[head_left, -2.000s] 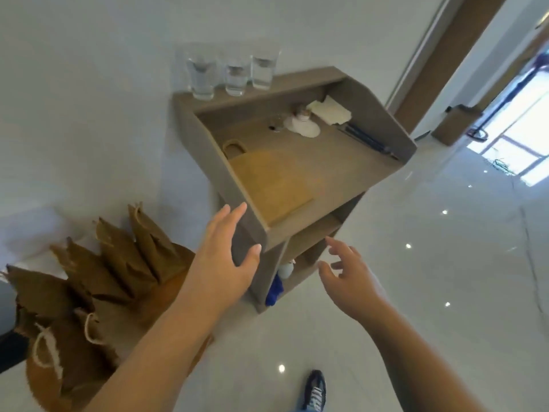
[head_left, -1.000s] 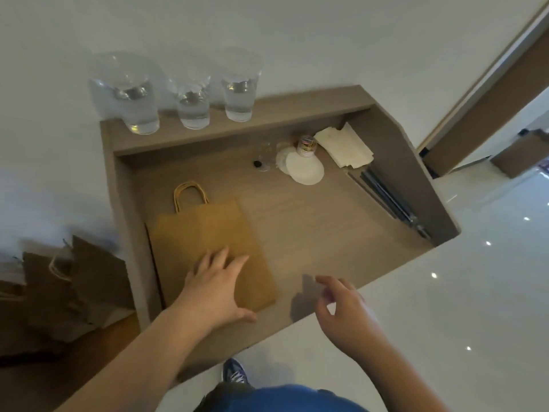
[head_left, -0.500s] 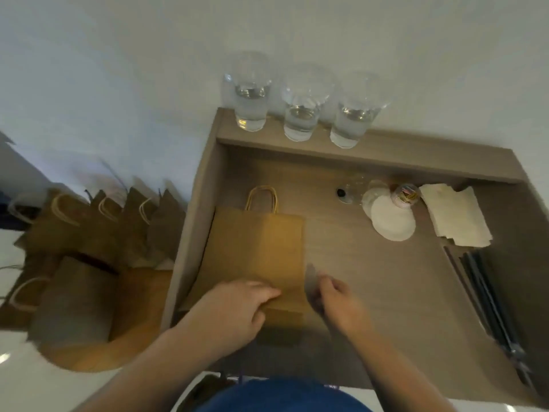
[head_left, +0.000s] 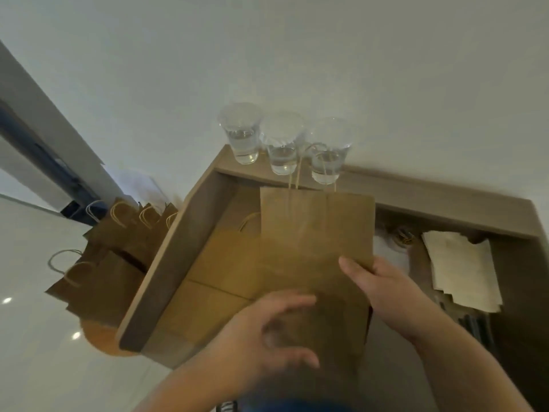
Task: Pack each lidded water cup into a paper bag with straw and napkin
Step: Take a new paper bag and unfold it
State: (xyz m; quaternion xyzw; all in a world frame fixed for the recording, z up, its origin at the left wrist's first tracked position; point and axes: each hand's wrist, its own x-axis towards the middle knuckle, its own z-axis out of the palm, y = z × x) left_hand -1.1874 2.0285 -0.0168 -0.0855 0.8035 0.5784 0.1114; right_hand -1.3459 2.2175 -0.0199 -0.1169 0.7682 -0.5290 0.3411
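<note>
Over the bench you're holding one paper bag up off the surface, flat and folded, handles pointing away from you toward the wall. Your right hand is clamped on the bag's right edge, thumb across the front face and the fingers tucked behind it. Your left hand sits lower down, at the near end of the bag, fingers and thumb curled into a C shape on the paper. It's pretty blurry there, but it reads as a grip. So the bag runs from your left hand at its bottom end, past the right hand at mid-edge, and its twine handles overlap the water cups in the head view.

Those three clear cups stand in a row on the raised back ledge, each part full of water, well apart from both hands. Underneath the lifted bag, a second bag lies flat on the bench, its handle peeking out to the left. Just right of your right hand there's a stack of napkins, and below that some dark sticks that could be the straws, too smeared to be sure. Down on the floor left of the bench, a bunch of spare bags stands bunched together.
</note>
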